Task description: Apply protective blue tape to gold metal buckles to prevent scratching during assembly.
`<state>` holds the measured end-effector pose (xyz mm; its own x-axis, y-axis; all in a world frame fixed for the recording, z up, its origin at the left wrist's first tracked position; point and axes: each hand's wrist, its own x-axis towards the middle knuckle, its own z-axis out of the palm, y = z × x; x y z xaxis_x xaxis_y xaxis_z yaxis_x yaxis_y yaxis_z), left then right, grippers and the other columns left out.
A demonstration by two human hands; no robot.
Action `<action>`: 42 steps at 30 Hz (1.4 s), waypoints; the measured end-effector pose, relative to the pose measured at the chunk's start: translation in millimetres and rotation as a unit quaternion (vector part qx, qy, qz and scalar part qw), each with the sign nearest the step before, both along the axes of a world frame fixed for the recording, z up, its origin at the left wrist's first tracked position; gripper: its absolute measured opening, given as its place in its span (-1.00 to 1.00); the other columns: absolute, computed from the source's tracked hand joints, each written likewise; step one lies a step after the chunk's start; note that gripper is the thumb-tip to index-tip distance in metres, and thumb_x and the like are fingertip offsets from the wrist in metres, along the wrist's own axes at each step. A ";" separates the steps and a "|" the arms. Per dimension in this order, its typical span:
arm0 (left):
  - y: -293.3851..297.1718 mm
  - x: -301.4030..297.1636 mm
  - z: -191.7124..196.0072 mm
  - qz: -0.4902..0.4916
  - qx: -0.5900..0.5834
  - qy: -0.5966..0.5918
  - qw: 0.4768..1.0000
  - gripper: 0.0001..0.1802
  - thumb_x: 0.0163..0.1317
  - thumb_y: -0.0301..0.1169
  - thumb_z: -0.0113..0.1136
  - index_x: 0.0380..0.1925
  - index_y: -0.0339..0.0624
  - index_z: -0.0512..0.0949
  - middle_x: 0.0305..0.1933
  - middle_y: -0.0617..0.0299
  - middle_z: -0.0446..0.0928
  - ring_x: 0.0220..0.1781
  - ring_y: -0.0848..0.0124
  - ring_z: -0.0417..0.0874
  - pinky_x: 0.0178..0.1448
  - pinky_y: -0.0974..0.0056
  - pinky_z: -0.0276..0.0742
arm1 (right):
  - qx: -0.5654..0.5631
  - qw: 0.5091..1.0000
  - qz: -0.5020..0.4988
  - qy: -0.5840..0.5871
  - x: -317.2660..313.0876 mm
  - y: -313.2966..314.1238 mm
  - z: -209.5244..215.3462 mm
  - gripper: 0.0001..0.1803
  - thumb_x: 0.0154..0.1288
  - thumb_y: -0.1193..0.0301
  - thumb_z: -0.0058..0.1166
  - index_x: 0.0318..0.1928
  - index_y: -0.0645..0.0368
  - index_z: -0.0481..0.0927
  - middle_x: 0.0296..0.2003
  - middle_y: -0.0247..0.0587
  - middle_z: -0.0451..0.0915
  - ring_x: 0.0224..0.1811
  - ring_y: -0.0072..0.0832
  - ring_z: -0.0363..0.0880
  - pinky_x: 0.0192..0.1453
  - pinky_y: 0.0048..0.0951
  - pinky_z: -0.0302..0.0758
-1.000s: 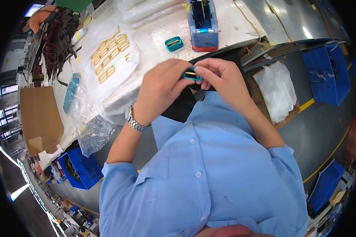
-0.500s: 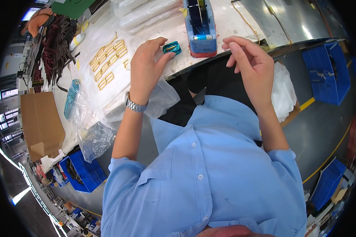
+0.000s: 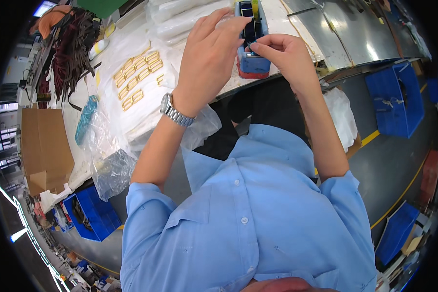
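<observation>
At the far edge of the bench stands a blue tape dispenser (image 3: 254,65) with a reddish base. My right hand (image 3: 289,58) is at its front end, thumb and forefinger pinched on the end of the tape. Beside the dispenser, my left hand (image 3: 207,65) reaches out with its fingers stretched over the dispenser's left side; no object shows in it, though its palm is turned away. Several gold rectangular slide buckles (image 3: 137,73) lie in rows on white sheeting to the left of that hand. The small teal piece seen earlier is out of sight.
Clear plastic bags (image 3: 114,168) hang over the bench's near edge, beside a teal wrapped bundle (image 3: 86,119). A cardboard box (image 3: 46,146) and blue bin (image 3: 92,214) stand at left. Dark red straps (image 3: 75,48) lie at far left. Another blue bin (image 3: 396,100) is at right.
Both hands have moved to the tape dispenser. The left went up and right, away from where the teal piece lay; the right went left and pinched the tape end.
</observation>
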<state>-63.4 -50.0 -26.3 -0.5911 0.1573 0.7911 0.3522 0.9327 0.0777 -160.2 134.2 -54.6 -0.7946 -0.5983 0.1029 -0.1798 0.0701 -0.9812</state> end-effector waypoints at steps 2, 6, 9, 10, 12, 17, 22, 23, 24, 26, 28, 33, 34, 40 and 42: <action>1.0 -4.5 9.7 0.010 -0.031 -0.057 0.998 -0.63 0.45 -0.51 0.23 0.23 -0.24 0.61 0.16 -0.03 0.71 0.34 -0.01 0.63 0.38 0.01 0.50 | -0.023 0.999 -0.006 -0.025 4.2 -1.5 9.7 -0.74 0.41 0.33 0.40 -0.14 0.34 0.82 -0.36 -0.29 0.79 -0.32 -0.64 0.69 -0.21 -0.58 0.56; -5.1 -12.2 13.8 0.016 -0.076 -0.089 0.993 -0.53 0.46 -0.46 0.20 0.34 -0.31 0.49 0.21 -0.09 0.65 0.52 -0.11 0.46 0.57 -0.20 0.28 | 0.005 0.998 0.017 -0.058 59.7 34.4 27.5 -0.82 0.51 0.41 0.29 -0.16 0.32 0.75 -0.33 -0.38 0.77 -0.42 -0.76 0.55 -0.32 -0.64 0.47; -5.6 -23.3 11.9 0.023 -0.063 -0.122 0.990 -0.53 0.46 -0.45 0.20 0.33 -0.30 0.49 0.23 -0.10 0.63 0.52 -0.11 0.46 0.57 -0.20 0.27 | -0.026 0.979 0.016 -0.204 96.7 68.8 -20.1 -0.85 0.54 0.42 0.26 -0.15 0.27 0.72 -0.28 -0.39 0.77 -0.39 -0.77 0.54 -0.25 -0.66 0.49; -7.3 -24.9 11.2 0.021 -0.063 -0.126 0.990 -0.53 0.46 -0.45 0.20 0.33 -0.30 0.49 0.23 -0.10 0.63 0.52 -0.11 0.46 0.57 -0.20 0.27 | -0.039 0.973 0.003 -0.227 101.0 72.2 -27.1 -0.86 0.55 0.42 0.26 -0.14 0.26 0.72 -0.26 -0.37 0.78 -0.37 -0.76 0.55 -0.24 -0.65 0.50; -10.9 -27.1 9.6 0.021 -0.084 -0.116 0.989 -0.52 0.48 -0.44 0.20 0.36 -0.29 0.48 0.25 -0.11 0.62 0.53 -0.12 0.46 0.58 -0.19 0.29 | -0.035 0.977 0.000 -0.208 103.9 74.8 -31.8 -0.86 0.56 0.43 0.25 -0.14 0.27 0.71 -0.25 -0.34 0.78 -0.36 -0.76 0.56 -0.24 -0.65 0.50; -18.8 -29.7 4.4 -0.008 -0.012 -0.124 0.992 -0.53 0.47 -0.46 0.20 0.35 -0.28 0.50 0.28 -0.11 0.61 0.56 -0.13 0.43 0.59 -0.11 0.35 | -0.030 0.977 0.015 -0.211 111.6 59.9 -30.5 -0.87 0.58 0.45 0.23 -0.15 0.27 0.70 -0.26 -0.30 0.79 -0.37 -0.73 0.57 -0.24 -0.63 0.51; -33.9 8.2 25.9 0.057 0.100 -0.138 0.984 -0.56 0.45 -0.51 0.21 0.30 -0.26 0.54 0.27 -0.11 0.61 0.53 -0.11 0.46 0.56 -0.03 0.39 | -0.067 0.965 0.042 -0.251 112.5 63.5 -21.9 -0.88 0.59 0.46 0.21 -0.13 0.27 0.69 -0.25 -0.20 0.82 -0.36 -0.69 0.64 -0.27 -0.63 0.51; -58.4 19.5 20.4 0.090 0.094 -0.109 0.986 -0.67 0.46 -0.50 0.26 0.19 -0.25 0.65 0.13 0.01 0.71 0.29 0.05 0.64 0.35 0.10 0.53 | -0.076 0.959 0.040 -0.269 112.8 63.8 -20.9 -0.88 0.59 0.47 0.20 -0.12 0.28 0.69 -0.25 -0.16 0.83 -0.36 -0.67 0.66 -0.28 -0.63 0.51; -80.4 35.1 17.4 0.122 0.086 -0.079 0.986 -0.76 0.47 -0.48 0.30 0.08 -0.23 0.75 0.00 0.12 0.81 0.05 0.22 0.82 0.13 0.23 0.67 | -0.080 0.962 0.038 -0.259 111.9 64.5 -20.1 -0.87 0.60 0.47 0.19 -0.11 0.30 0.69 -0.21 -0.10 0.83 -0.34 -0.64 0.71 -0.29 -0.61 0.53; -106.8 68.9 19.1 0.138 0.109 -0.089 0.980 -0.79 0.51 -0.40 0.32 0.02 -0.25 0.77 -0.08 0.18 0.84 -0.07 0.34 0.84 0.03 0.31 0.66 | -0.093 0.958 0.035 -0.269 112.3 64.1 -18.0 -0.86 0.61 0.46 0.17 -0.10 0.31 0.68 -0.20 -0.06 0.84 -0.33 -0.60 0.73 -0.26 -0.57 0.59; -123.2 110.4 21.8 0.283 0.164 -0.245 0.913 -0.83 0.47 -0.36 0.30 -0.12 -0.20 0.76 -0.16 0.06 0.78 -0.13 0.05 0.79 -0.04 0.12 0.66 | -0.103 0.954 0.041 -0.277 111.6 62.3 -18.1 -0.85 0.61 0.46 0.16 -0.10 0.32 0.68 -0.20 -0.04 0.84 -0.31 -0.58 0.74 -0.23 -0.54 0.63; -140.3 165.5 -11.0 0.261 -0.015 -0.335 0.905 -0.90 0.38 -0.44 0.36 -0.17 -0.19 0.72 -0.19 0.08 0.75 -0.16 0.13 0.77 -0.06 0.16 0.66 | -0.101 0.949 0.050 -0.295 106.8 64.4 -15.5 -0.83 0.63 0.44 0.15 -0.09 0.31 0.68 -0.18 0.01 0.83 -0.28 -0.51 0.80 -0.18 -0.46 0.71; -140.9 168.3 -15.2 0.247 -0.052 -0.345 0.904 -0.91 0.35 -0.44 0.36 -0.20 -0.18 0.69 -0.20 0.07 0.72 -0.15 0.07 0.75 -0.05 0.09 0.66 | -0.103 0.948 0.054 -0.297 106.7 64.5 -15.4 -0.83 0.63 0.44 0.15 -0.09 0.32 0.68 -0.17 0.02 0.83 -0.28 -0.50 0.81 -0.18 -0.45 0.72; -148.6 171.7 -20.9 0.239 -0.090 -0.331 0.908 -0.89 0.30 -0.49 0.29 -0.20 -0.17 0.59 -0.21 0.07 0.61 -0.07 0.05 0.65 0.02 0.00 0.60 | -0.091 0.953 0.058 -0.284 110.3 58.5 -10.0 -0.82 0.62 0.44 0.15 0.00 0.33 0.67 -0.15 0.03 0.82 -0.29 -0.50 0.80 -0.11 -0.45 0.72; -149.8 169.0 -19.7 0.226 -0.089 -0.344 0.907 -0.89 0.28 -0.52 0.27 -0.20 -0.19 0.59 -0.22 0.05 0.60 -0.07 0.04 0.63 0.03 0.00 0.59 | -0.108 0.951 0.061 -0.284 111.1 57.2 -14.5 -0.81 0.62 0.44 0.16 0.02 0.34 0.67 -0.15 0.03 0.82 -0.27 -0.48 0.81 -0.08 -0.44 0.74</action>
<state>105.6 -199.8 -46.0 -0.9711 -0.1353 0.1966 -0.1442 0.9890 -0.0315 -49.2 191.4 -69.0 -0.6856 -0.7026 -0.1906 0.3890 -0.1323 -0.9117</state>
